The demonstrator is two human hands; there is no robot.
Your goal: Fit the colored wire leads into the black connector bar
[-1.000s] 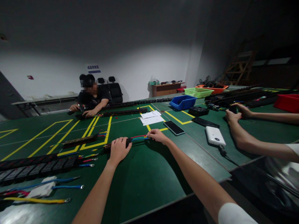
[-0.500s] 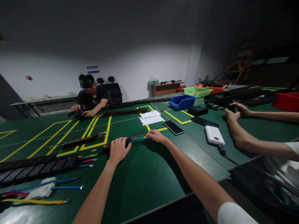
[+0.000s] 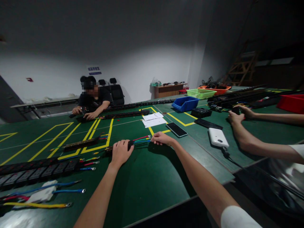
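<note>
My left hand (image 3: 121, 152) lies over the end of a long black bar (image 3: 108, 151), with its fingers wrapped round it. Red, green and blue wires (image 3: 142, 139) stretch to the right from that end, tipped with metal ring lugs (image 3: 149, 137). Close beside the lugs is my right hand (image 3: 161, 139), its fingers curled together. Whether its fingertips still grip a wire end is too small to tell. Another black bar with wires (image 3: 82, 144) rests behind my left hand.
Black modules (image 3: 47, 172) and loose cables with lugs (image 3: 68, 191) lie at the left. A phone (image 3: 176, 129), papers (image 3: 154, 120), a white device (image 3: 218, 138) and a blue bin (image 3: 185, 104) are ahead. Two co-workers, one across (image 3: 95, 101), one at right (image 3: 247, 139), handle parts.
My right hand has shifted slightly right from the wire ends, and the ring lugs now show. The wires look a little more spread. My left hand stays in place.
</note>
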